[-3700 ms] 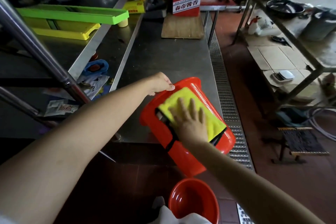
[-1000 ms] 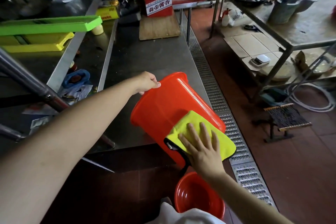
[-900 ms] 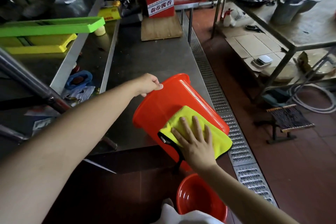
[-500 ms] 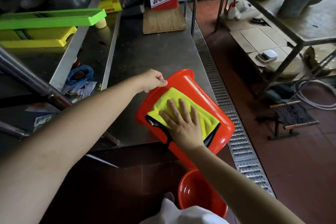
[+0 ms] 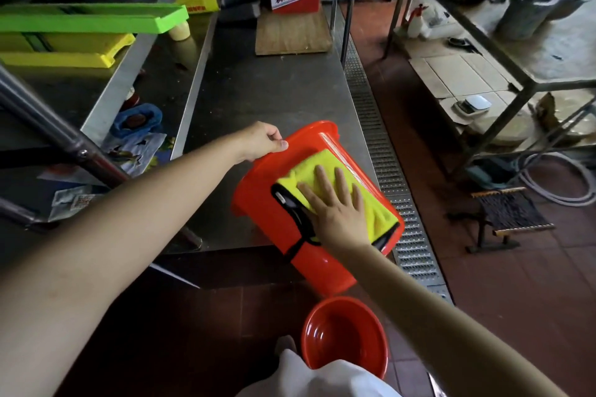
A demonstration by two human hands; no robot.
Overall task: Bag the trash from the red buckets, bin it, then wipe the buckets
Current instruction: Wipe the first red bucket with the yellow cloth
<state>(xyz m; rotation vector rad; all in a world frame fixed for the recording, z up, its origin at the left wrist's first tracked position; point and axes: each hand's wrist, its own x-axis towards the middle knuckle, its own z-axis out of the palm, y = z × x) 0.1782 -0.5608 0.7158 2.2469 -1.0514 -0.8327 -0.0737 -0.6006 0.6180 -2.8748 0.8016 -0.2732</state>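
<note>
Lying tilted on its side over the near right corner of the steel counter (image 5: pixel 274 97), a red bucket (image 5: pixel 267 213) is resting with its base pointing away and its mouth hanging past the counter's near edge, toward the camera. The left hand (image 5: pixel 263 142) is gripping the bucket's far upper end with curled fingers, while the right hand (image 5: pixel 335 206) is lying flat with fingers spread and straight, pressing a yellow cloth (image 5: pixel 371 203) with black trim against the bucket's upturned side. A second red bucket (image 5: pixel 345 335) is standing upright on the tiled floor directly below, near the person's white clothing (image 5: pixel 316 377).
</note>
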